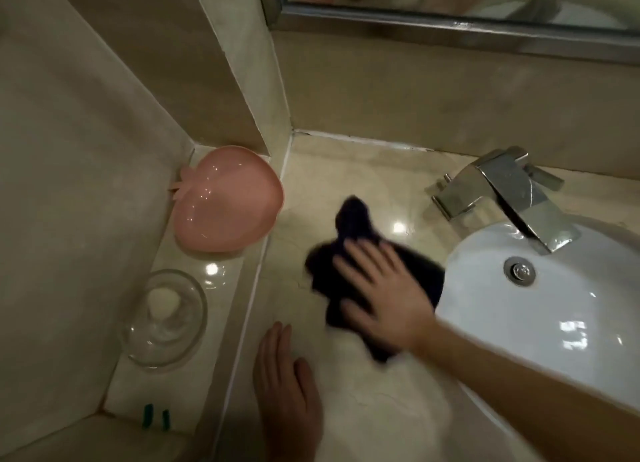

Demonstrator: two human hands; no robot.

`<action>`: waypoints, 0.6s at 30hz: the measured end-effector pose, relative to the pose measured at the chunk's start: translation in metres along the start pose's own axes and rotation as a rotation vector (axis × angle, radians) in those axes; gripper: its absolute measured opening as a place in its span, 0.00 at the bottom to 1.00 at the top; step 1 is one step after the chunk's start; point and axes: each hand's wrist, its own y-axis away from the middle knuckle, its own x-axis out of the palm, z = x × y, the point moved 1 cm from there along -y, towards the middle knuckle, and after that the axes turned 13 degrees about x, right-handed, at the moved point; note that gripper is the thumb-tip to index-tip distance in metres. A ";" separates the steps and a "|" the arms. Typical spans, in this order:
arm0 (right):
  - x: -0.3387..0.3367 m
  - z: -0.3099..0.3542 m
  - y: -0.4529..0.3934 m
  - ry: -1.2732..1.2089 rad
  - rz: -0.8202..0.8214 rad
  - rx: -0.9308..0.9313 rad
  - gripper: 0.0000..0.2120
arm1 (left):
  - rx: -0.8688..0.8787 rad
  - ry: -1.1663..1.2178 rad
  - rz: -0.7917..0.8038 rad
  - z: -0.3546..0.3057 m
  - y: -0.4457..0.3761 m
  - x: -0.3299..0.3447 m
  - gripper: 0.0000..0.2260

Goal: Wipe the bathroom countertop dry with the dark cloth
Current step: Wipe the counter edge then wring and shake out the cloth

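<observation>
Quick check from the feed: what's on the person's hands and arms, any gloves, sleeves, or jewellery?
Nothing worn that shows. The right hand and its forearm are bare to the frame edge: no glove, sleeve, watch or ring visible. The left hand is also ungloved, with no ring seen; its wrist is cut off. Motion blur hides fine detail.

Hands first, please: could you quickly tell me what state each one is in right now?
Left hand: open, flat on the countertop, holding nothing.
Right hand: open, fingers spread, pressing the dark cloth.

Glossy stone countertop (346,177), matt dark cloth (353,219), shiny metal tap (498,184) (pink dish (225,198): glossy plastic).
</observation>
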 end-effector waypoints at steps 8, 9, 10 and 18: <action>0.011 0.025 0.016 -0.013 0.130 -0.225 0.33 | -0.037 0.002 -0.070 0.004 -0.004 0.007 0.21; 0.005 0.013 -0.018 -0.011 0.083 -0.139 0.32 | -0.034 -0.007 -0.083 0.005 -0.004 0.010 0.21; -0.001 0.001 -0.055 0.012 0.045 -0.050 0.32 | -0.032 -0.008 -0.084 0.006 -0.004 0.012 0.20; -0.014 0.001 -0.190 0.144 -0.023 0.296 0.34 | -0.066 0.054 -0.070 0.005 0.001 0.013 0.21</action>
